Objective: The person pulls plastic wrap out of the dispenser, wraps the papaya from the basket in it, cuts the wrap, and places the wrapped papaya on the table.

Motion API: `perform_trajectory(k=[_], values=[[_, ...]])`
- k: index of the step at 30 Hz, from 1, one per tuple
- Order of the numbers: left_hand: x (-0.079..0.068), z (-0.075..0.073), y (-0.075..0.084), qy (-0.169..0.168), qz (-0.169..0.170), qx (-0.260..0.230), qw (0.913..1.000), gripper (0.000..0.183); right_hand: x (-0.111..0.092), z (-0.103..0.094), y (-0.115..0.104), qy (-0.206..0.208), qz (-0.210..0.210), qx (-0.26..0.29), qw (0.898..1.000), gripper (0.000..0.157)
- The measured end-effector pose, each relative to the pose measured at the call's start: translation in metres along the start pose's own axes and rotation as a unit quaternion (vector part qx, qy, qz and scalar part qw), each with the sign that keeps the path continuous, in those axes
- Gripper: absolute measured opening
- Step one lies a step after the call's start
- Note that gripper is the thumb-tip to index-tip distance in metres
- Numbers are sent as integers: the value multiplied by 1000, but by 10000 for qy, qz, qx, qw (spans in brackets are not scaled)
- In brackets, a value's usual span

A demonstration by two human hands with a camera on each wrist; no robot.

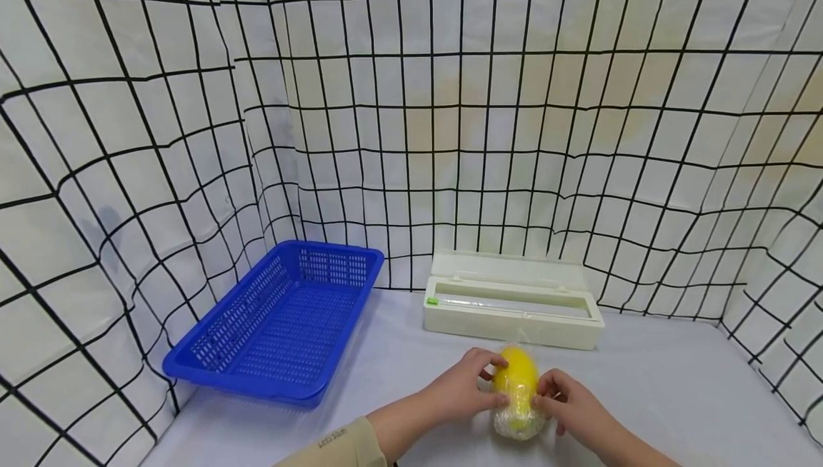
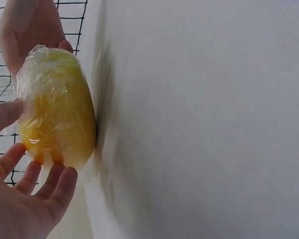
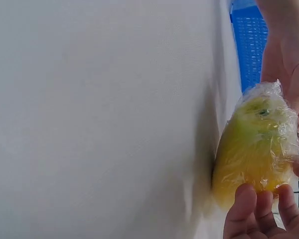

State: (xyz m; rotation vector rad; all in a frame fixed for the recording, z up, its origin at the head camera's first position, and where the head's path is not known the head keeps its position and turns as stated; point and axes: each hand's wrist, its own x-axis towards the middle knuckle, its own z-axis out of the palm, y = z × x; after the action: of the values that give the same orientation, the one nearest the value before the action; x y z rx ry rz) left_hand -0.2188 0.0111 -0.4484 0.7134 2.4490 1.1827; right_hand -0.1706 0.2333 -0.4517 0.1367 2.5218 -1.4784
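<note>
A yellow oblong fruit, greenish toward one end, stands on the white cloth wrapped in clear cling film. The film is bunched and wrinkled around the greenish end. From the left, my left hand holds it, thumb low on its side and fingertips against the far part. My right hand grips the other side with thumb and bent fingers. Both wrist views show fingertips pressed against the wrapped surface. Behind the fruit is a cream cling film dispenser with its lid raised, a roll inside and a green tab at its left end.
An empty blue plastic basket with slotted sides stands to the left on the white cloth. A white sheet with a black grid rises behind and at both sides. The dispenser's lid leans back near that sheet.
</note>
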Motion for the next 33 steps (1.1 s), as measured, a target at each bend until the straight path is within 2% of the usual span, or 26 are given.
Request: perform_trajectory(k=[5,11,16,19,24,27,30,33], values=[[0,-1,-1,-105,3,-207,9997,40,1,-6,4,-261,-54,-11,9996,27],[4,2,-5,85,-53,-452,9989,33,5,-10,14,-491,-275,65,9984,30],[5,4,-3,128,-188,-371,9991,39,7,-9,15,-249,-4,-152,9996,37],[4,3,-2,113,-156,-368,9991,40,7,-9,16,-131,94,-235,9996,41],[3,2,-3,89,-176,-396,9990,40,8,-7,16,29,186,-259,9995,41],[1,0,-4,87,-197,-254,9994,39,8,-6,15,236,299,-276,9989,41],[0,-3,-3,157,-290,-174,9993,40,8,-5,13,429,336,-278,9981,45],[-1,-4,0,209,-431,-151,9987,41,5,-7,10,536,200,-363,9977,46]])
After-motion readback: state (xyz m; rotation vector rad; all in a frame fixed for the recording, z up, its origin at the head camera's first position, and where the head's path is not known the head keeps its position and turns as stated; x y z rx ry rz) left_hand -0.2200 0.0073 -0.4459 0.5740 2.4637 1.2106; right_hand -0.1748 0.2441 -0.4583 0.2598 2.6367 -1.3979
